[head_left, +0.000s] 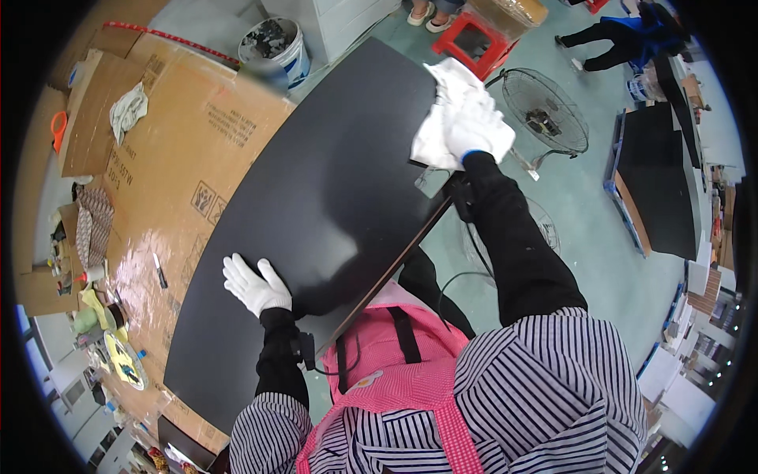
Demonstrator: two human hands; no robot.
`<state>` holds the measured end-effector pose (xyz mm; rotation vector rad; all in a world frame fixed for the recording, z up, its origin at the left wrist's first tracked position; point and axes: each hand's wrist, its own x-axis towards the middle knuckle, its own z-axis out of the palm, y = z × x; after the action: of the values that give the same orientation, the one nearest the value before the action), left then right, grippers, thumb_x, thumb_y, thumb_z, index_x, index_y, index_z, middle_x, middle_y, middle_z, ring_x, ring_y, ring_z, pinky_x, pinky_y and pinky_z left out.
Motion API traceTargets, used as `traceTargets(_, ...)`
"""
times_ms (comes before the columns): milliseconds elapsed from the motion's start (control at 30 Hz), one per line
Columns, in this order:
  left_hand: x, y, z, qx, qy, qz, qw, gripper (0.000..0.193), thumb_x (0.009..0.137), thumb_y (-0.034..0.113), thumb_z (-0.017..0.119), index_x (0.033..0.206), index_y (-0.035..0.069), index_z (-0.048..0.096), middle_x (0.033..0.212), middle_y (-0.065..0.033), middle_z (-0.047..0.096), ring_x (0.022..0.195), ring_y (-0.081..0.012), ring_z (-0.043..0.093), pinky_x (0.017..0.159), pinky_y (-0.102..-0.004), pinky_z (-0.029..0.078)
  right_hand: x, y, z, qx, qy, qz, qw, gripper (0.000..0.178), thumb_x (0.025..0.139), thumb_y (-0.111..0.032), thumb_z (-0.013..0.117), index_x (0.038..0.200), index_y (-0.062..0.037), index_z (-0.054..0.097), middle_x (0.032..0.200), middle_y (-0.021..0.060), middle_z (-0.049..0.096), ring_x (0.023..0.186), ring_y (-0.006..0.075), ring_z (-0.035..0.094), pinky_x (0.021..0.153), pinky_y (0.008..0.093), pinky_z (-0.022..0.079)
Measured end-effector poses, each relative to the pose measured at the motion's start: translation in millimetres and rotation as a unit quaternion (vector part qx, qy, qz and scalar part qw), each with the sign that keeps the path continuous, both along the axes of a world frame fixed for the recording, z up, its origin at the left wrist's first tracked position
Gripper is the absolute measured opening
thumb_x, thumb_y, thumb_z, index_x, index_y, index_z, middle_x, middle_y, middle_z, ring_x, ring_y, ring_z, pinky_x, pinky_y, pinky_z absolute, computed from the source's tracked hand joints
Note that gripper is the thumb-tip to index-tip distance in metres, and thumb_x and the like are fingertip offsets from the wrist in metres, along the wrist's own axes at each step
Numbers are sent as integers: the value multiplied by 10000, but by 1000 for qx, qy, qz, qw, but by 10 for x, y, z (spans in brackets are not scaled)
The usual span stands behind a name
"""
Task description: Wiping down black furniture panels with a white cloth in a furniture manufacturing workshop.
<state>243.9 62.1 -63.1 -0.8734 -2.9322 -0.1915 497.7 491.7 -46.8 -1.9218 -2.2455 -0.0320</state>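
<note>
Taking the middle of the large black panel (316, 182) as the clock's centre, both white-gloved hands work on it. The panel is curved along its far side and lies at a slant, running from about 1 o'clock down to 7 o'clock, over a cardboard-covered desk (181, 158), with a thin brown edge facing the person.

The left hand (257, 286) sits at 8 o'clock, palm down on the dark surface; its grip is wide, the thumb standing well apart from the fingers. The right hand (474, 126) is at 2 o'clock, on a crumpled white cloth (430, 130) that covers part of the panel's end and spreads past it. I cannot tell how tight that grip is, as the glove and cloth blend together. Both wrists carry black devices with cables, and the person wears a pink apron (395, 344) over a striped top.

On the cardboard, a small knife (160, 271) lies at 8 o'clock; a pale rag (129, 112) and orange-handled scissors (59, 130) are at 10 o'clock. A white bucket (296, 59) with dark contents stands near 12 o'clock. At 2 o'clock, beyond the cloth, is a wire-caged fan (545, 110), with a red stool (496, 51) nearby. At 3 o'clock, well apart, stand more black panels (651, 170).
</note>
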Motion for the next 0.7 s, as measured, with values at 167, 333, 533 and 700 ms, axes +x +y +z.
traceTargets(167,92,249,-11,37,-3,-30,999,644,1074,360,507,1583,-11,372,1676,-240,329,1560,-412,287,1300,-552,171,807,-797,-229,70,159,163,971,664,931,-389,599,1499,-55,516,1449,231,563,1294,410,537,1099,546,392)
traceTargets(333,38,145,-2,32,5,-36,999,650,1075,359,500,1586,-20,367,1678,-248,321,1556,-434,286,1293,-571,166,251,-2806,-44,-130,-5,247,960,790,932,-376,594,1566,47,385,1565,386,356,1515,591,220,1232,728,82)
traceTargets(533,47,115,-4,22,-8,-22,999,664,1085,366,493,1611,-3,325,1701,-224,286,1579,-397,250,1304,-548,155,444,-1463,-257,21,-68,84,994,901,999,-432,549,1602,132,190,1645,393,226,1549,556,191,1268,656,98)
traceTargets(700,50,112,-38,17,0,-24,1000,661,1086,359,486,1615,0,316,1706,-211,281,1588,-382,234,1312,-536,144,619,-51,-207,9,2,-7,1000,760,1041,-458,501,1565,73,357,1610,341,371,1521,519,295,1251,636,176)
